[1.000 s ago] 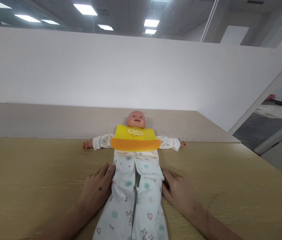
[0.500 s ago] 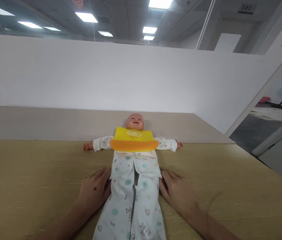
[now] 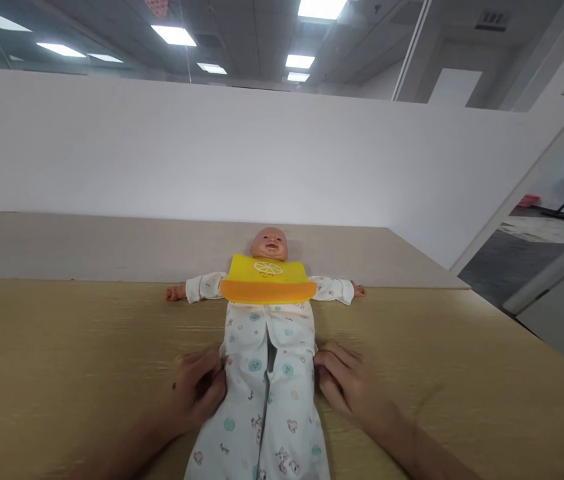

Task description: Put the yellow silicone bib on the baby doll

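Lying face-up on the wooden surface (image 3: 62, 347): one doll (image 3: 267, 320), long axis running away from the person, head far, in a yellow bib (image 3: 267, 281) and printed sleepsuit (image 3: 265, 393). Left hand (image 3: 195, 393) and right hand (image 3: 347, 383) flank the hips equally, fingers curled, gripping the sleepsuit's sides.

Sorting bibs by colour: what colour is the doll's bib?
Yellow bib with an orange lower lip; head view.
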Available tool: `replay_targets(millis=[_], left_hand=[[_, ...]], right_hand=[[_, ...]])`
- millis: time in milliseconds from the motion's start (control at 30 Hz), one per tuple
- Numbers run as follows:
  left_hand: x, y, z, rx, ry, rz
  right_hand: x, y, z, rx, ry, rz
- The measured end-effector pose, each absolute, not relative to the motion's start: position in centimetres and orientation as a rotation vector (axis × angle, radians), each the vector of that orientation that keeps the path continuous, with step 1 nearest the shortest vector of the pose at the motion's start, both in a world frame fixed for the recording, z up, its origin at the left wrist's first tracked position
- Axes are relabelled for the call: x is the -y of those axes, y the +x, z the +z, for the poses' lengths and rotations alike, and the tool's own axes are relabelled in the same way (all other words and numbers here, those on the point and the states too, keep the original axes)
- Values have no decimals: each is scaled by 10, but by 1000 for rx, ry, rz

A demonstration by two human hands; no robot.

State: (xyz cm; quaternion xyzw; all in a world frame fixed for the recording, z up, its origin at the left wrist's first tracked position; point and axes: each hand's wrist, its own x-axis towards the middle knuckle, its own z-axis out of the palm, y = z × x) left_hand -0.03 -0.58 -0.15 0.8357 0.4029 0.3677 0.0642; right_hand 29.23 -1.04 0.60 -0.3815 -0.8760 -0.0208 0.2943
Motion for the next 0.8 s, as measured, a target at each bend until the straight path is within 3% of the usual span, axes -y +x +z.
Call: replay_targets(millis=[533, 800], left_hand=[[-12, -2, -6, -1557, 2010, 1207], [-61, -6, 22, -1665, 1671, 1424]], right_hand=[[13, 290, 4, 2218, -899, -76], [-21, 300, 13, 1878, -1142, 159]])
